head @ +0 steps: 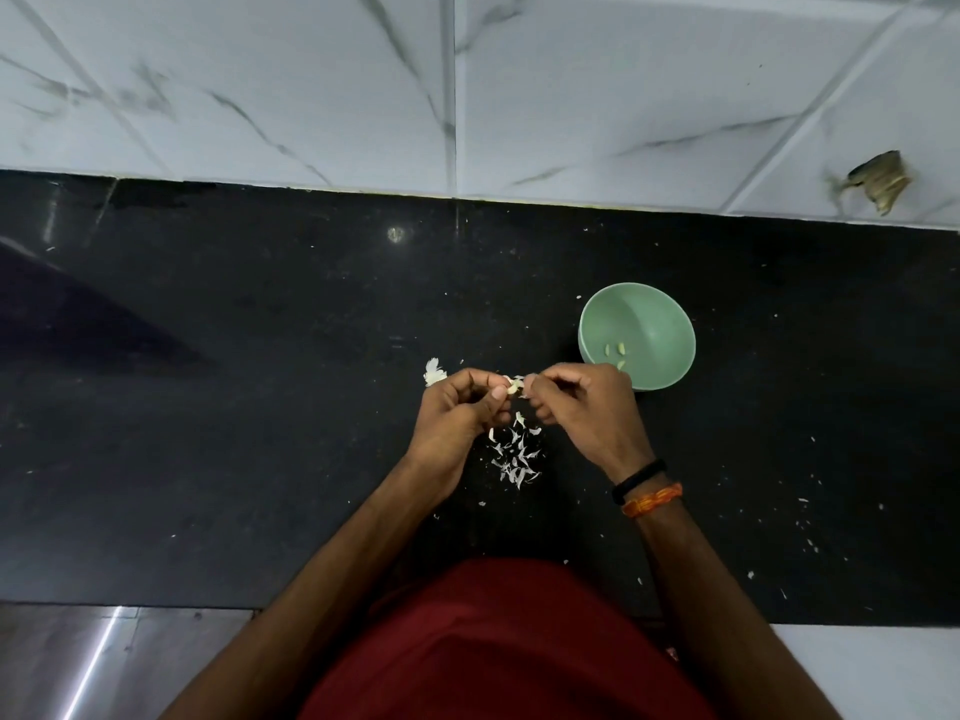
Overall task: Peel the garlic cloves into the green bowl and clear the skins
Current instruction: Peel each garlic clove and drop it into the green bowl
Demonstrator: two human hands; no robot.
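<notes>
Both my hands meet over the black counter, pinching one small garlic clove [515, 386] between them. My left hand [462, 407] holds it with thumb and curled fingers. My right hand [582, 407] pinches its papery skin from the other side. Below the hands lies a heap of white garlic skins [517, 454]. A piece of unpeeled garlic [434, 371] lies just beyond my left hand. The green bowl [660, 314] stands to the right of my right hand, with three peeled cloves [615, 353] on its bottom.
The black counter [260, 407] runs across the view, strewn with tiny skin flakes, mostly at the right. White marble-look wall tiles [311, 96] rise behind it, with a broken hole [880, 179] at the far right. The counter's front edge is near my red shirt.
</notes>
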